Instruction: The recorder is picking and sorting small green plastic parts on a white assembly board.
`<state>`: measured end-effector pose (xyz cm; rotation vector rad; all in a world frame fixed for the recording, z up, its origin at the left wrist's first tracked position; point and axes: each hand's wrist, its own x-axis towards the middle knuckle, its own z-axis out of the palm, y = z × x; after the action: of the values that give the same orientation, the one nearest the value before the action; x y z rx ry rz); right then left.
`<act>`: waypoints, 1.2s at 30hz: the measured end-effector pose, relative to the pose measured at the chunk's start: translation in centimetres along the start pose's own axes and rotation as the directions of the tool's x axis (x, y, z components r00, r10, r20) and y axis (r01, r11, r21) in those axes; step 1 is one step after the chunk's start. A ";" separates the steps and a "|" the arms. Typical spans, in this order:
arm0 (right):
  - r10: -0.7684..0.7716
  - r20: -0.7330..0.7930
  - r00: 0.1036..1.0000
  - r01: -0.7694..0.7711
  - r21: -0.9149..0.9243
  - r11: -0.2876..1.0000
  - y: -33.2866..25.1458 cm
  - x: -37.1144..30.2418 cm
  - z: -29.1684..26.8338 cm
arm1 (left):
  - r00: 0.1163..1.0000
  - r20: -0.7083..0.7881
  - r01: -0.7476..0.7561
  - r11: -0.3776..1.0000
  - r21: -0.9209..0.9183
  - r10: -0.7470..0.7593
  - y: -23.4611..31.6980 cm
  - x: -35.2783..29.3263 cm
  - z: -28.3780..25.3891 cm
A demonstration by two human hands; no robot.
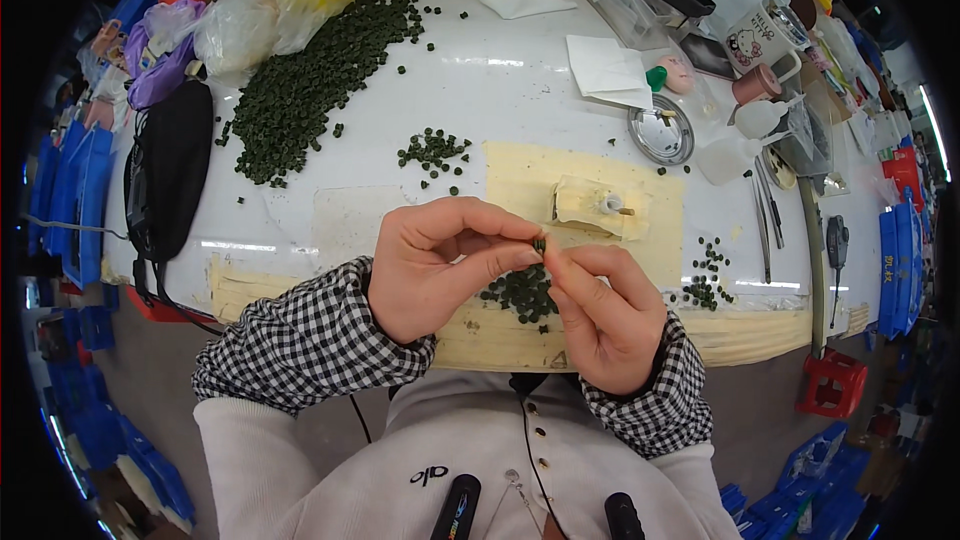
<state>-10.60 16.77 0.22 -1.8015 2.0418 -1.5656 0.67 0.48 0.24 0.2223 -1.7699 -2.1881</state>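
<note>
In front of my chest, my left hand [430, 265] pinches a small dark green piece [539, 243] between thumb and forefinger. My right hand [610, 318] meets it there, thumb and forefinger pressed together at the piece's right side; what they hold is too small to make out. Below the fingertips lies a loose heap of dark green pieces [522, 296], partly covered by my hands. Just beyond them, a block wrapped in cream tape [585, 212] with a white round nub on top sits on a yellow sheet [510, 168].
A large pile of dark green pieces [320, 80] spreads at the far left, with a smaller cluster [434, 150] nearer. More pieces [708, 275] are scattered at right beside tweezers [762, 225]. A round metal tin [661, 130], a mug [762, 37] and a black pouch [178, 165] stand around.
</note>
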 end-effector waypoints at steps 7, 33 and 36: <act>-0.004 -0.006 1.000 0.004 -0.040 0.999 -0.1 0.1 0.2 | 0.995 -0.006 -0.092 0.982 0.163 0.095 -0.1 -0.2 -0.1; 0.090 -0.043 0.995 -0.092 -0.038 0.995 -0.2 -0.1 -0.1 | 0.985 0.060 -0.168 0.970 0.177 0.160 -0.9 -0.9 0.6; 0.087 -0.051 0.995 -0.089 -0.035 0.995 -0.3 0.0 -0.1 | 0.988 0.069 -0.147 0.975 0.164 0.137 -0.6 -0.9 0.6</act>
<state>-10.43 16.88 0.40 -1.6749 2.1542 -1.5752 1.26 1.50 -0.30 0.0690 -1.9411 -1.9655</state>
